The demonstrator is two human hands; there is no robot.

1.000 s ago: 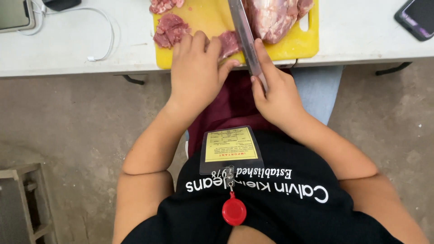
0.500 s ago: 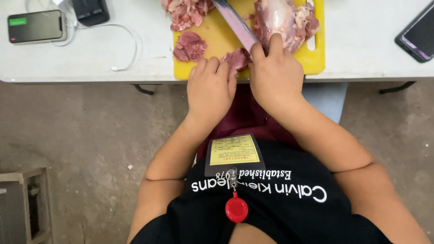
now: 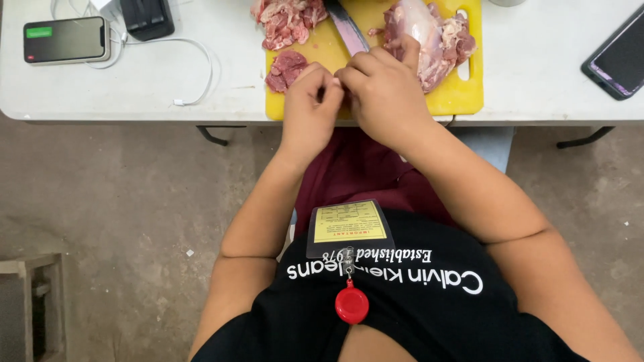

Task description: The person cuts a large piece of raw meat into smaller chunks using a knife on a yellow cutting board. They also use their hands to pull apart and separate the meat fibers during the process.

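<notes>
A yellow cutting board [image 3: 463, 100] lies at the near edge of a white table [image 3: 134, 94]. On it are a big piece of raw meat [image 3: 429, 33], a heap of cut meat [image 3: 288, 20] and one small slice [image 3: 287, 69]. My right hand [image 3: 386, 94] is closed around a knife; its blade [image 3: 349, 30] points away across the board and the handle is hidden in my fist. My left hand [image 3: 310, 107] is curled beside it, fingertips touching my right fingers over the board's near edge. Whatever is under the two hands is hidden.
A phone with a lit screen [image 3: 65, 39], a black box [image 3: 147, 17] and a white cable [image 3: 201, 74] lie on the table at the left. A dark phone [image 3: 617, 57] sits at the right. A badge [image 3: 349, 228] with a red reel [image 3: 351, 305] hangs on my chest. A wooden stool [image 3: 33, 302] stands on the concrete floor.
My left hand has gone from lying flat on a meat slice to curled against my right hand. Both hands have drawn together at the board's near edge.
</notes>
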